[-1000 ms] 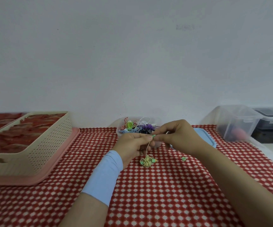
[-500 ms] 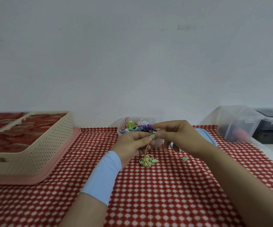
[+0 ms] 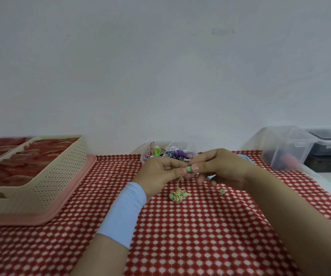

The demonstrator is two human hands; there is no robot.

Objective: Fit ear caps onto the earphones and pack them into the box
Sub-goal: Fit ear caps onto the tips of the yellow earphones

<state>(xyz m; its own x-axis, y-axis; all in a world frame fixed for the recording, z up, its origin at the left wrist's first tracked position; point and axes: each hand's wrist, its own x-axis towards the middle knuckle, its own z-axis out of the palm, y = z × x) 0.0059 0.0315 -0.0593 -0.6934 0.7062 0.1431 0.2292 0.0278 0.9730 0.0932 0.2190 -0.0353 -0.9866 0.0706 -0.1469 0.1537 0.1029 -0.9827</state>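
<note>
The left hand (image 3: 160,172) and right hand (image 3: 224,168) pinch the tiny earbud (image 3: 188,169). It is light, probably soft-capped and best held by its stem. A spare cap (image 3: 222,191) lies at four o'clock.

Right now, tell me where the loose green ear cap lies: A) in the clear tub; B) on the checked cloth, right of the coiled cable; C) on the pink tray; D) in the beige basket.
B: the loose ear cap lies on the checked cloth, right of the coiled cable; the left hand and right hand pinch the earbud.
</note>
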